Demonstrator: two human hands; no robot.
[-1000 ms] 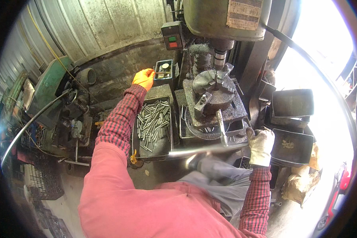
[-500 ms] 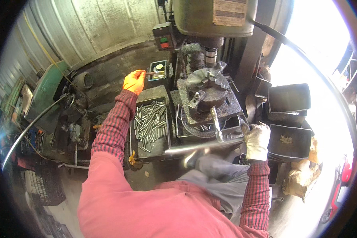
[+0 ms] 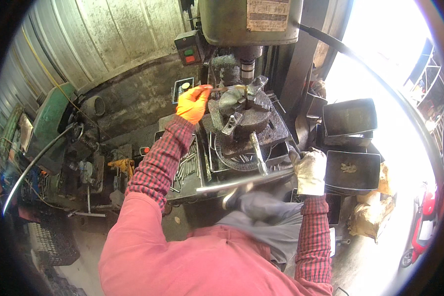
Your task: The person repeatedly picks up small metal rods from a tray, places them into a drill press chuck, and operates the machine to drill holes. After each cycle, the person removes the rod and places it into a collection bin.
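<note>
Our left hand neared the chuck, pinching a brush; our right hand, can't tell. Spindle rotation could snag it.

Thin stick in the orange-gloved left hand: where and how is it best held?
Probably by its left end, pinched from the left, as the left hand does: the thin stick is slender and lies roughly level, its other end reaching out toward the round metal chuck.
</note>
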